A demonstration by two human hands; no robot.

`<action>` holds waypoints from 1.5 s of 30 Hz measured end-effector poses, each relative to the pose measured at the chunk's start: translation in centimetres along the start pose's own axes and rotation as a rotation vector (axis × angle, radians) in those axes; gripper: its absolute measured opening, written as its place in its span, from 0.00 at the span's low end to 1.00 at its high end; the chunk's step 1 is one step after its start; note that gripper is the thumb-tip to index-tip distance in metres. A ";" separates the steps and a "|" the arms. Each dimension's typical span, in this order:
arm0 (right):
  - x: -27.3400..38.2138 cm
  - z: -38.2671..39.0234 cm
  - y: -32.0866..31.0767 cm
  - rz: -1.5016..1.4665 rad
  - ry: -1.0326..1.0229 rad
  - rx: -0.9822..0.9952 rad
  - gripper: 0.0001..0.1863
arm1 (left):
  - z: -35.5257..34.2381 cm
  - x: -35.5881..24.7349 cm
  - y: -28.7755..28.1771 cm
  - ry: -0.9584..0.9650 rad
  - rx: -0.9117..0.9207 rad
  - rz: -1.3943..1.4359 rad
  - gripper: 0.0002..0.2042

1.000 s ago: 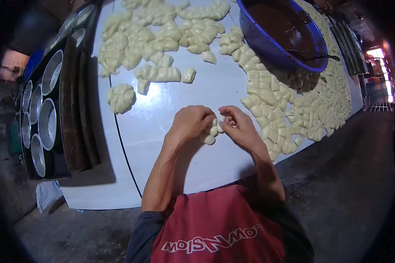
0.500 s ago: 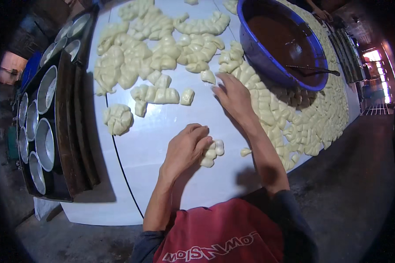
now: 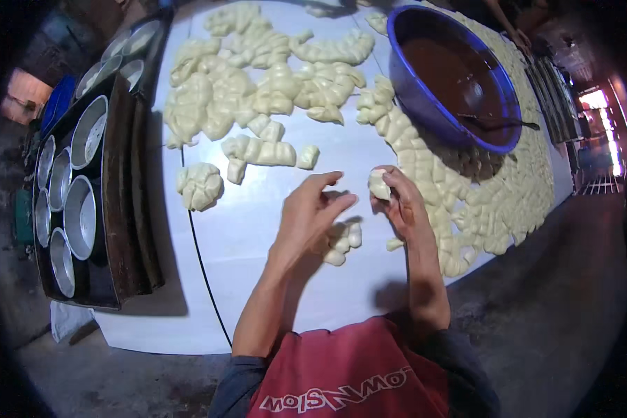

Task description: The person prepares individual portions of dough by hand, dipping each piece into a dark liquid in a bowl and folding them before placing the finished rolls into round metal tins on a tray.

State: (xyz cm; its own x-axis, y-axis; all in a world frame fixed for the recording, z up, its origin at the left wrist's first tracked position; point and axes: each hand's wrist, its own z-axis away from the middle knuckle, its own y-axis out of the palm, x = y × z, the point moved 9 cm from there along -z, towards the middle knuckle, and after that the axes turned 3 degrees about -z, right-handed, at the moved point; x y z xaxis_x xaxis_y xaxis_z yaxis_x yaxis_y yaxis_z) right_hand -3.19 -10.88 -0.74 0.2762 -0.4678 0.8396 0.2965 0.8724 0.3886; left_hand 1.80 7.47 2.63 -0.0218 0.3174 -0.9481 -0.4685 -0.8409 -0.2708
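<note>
Dough point(image 3: 378, 183) is pinched in my right hand point(image 3: 407, 203), above the tabletop point(image 3: 254, 285) and nearer me than the bowl point(image 3: 411, 87); my left hand point(image 3: 309, 212) is loose, thumb and fingers parted, beside a small clump point(image 3: 342, 245)

We look down and forward from wearer's head, one fisheye view, near white tabletop point(image 3: 251, 240), red shirt point(image 3: 359, 348) below

Smooth dough point(image 3: 378, 183), glossy plastic basin point(image 3: 414, 94)
</note>
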 end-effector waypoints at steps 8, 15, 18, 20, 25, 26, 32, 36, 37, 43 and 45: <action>1.1 5.7 -0.7 -0.005 -0.086 -0.001 0.18 | 1.5 -2.7 6.1 -0.227 0.283 0.108 0.13; 3.9 7.8 -3.4 0.179 -0.423 -0.107 0.11 | 1.7 -7.9 7.6 0.296 0.030 0.143 0.29; 4.7 8.6 -2.9 0.005 -0.364 -0.193 0.15 | 2.0 -9.9 8.4 0.467 -0.165 0.206 0.29; 5.6 9.0 -1.7 -0.069 -0.390 -0.156 0.16 | 2.8 -11.4 10.2 0.481 -0.094 0.400 0.32; 8.4 9.4 -1.7 -0.360 -0.336 -0.042 0.10 | 1.3 -11.6 14.5 0.646 -0.113 0.508 0.41; 8.6 9.0 -2.1 -0.358 -0.299 -0.050 0.09 | 0.8 -10.8 15.1 0.619 -0.107 0.601 0.43; 19.8 2.6 -7.1 0.142 -0.552 -0.144 0.10 | -1.2 -6.1 18.0 0.117 0.100 0.764 0.33; 24.3 -5.5 -10.0 0.879 -0.424 -0.213 0.11 | -1.8 -4.9 14.7 -0.029 0.131 0.535 0.21; 23.5 -7.4 -10.6 1.248 -0.285 -0.198 0.12 | -2.0 -4.9 13.8 -0.011 0.112 0.476 0.20; 18.8 -11.8 -10.8 1.393 -0.122 0.132 0.17 | -1.9 -5.1 11.4 0.050 0.079 0.268 0.16; 18.9 -12.2 -11.1 1.019 0.010 0.107 0.17 | -2.0 -4.5 11.2 0.019 0.062 0.282 0.16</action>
State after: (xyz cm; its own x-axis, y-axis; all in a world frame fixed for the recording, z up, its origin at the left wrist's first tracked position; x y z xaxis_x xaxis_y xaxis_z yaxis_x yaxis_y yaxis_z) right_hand 9.88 -31.09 6.18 0.3591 0.5022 0.7867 -0.1663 0.8638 -0.4755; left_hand -1.58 -4.20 3.55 -0.1429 0.0662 -0.9875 -0.4994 -0.8663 0.0142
